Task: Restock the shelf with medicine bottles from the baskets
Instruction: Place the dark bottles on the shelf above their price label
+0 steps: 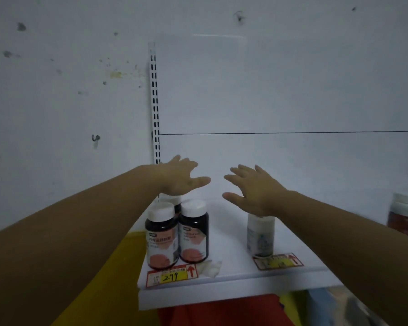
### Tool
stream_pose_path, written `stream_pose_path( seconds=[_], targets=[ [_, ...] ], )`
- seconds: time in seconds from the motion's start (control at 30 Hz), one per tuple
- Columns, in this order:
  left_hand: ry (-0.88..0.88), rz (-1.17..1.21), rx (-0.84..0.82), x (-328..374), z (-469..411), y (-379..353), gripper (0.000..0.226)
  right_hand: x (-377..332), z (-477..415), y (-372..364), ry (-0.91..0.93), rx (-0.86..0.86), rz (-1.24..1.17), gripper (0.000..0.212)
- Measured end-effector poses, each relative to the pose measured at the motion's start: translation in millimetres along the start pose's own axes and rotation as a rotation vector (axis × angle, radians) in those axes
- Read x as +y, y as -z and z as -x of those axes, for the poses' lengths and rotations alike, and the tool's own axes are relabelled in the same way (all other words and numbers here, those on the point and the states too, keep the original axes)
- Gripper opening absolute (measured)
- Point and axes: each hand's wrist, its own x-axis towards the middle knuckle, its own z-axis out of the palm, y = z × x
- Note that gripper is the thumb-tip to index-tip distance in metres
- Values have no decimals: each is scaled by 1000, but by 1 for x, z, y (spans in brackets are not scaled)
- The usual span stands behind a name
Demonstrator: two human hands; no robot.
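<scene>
1. Both hands are up over the white shelf (233, 274). The left hand (181, 177) is wide open, fingers spread, and holds nothing. The right hand (252, 189) is wide open too, and it is empty.

2. Two dark bottles with white caps stand close together at the front left of the shelf, at about 7 o'clock from the left hand: the left dark bottle (161, 238) and the right dark bottle (194, 231). They look like they touch. A third cap (172, 199) peeks out behind them, under the left hand.

3. A white bottle (260, 236) stands just under the right hand, at about 6 o'clock from it. The hand hides its top, so I cannot tell if they touch.

4. One more bottle, the blurry bottle (404, 217), sits far off at 3 o'clock, by the edge of the picture.

5. A yellow price tag (172, 276) sits on the shelf front under the dark bottles. Another tag (278, 261) sits in front of the white bottle.

6. No basket shows clearly. Red and yellow shapes sit below the shelf at 6 o'clock, but I cannot tell what they are.

7. I think the hands are between bottles right now, with none being carried.

8. The next move likely needs a hand to go down and get a new bottle, then stand it in the big bare gap between the dark bottles and the white one.
</scene>
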Motion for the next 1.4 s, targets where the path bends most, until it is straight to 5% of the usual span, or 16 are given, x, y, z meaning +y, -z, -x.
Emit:
stream_pose_path(
  seconds=[0.3,0.87,1.3,1.4],
  targets=[
    [-200,-24,92,122,1,3,76,85,109,34,-94,-79,35,69],
    [-714,149,-98,525,26,-131,69,302,465,53,-511,-253,74,71],
    [-711,267,-352,620,-68,-264,45,426,520,-46,-653,-408,-48,66],
    [-641,284,-391,628,-103,-289,54,459,509,-67,-652,-434,-56,64]
  ],
)
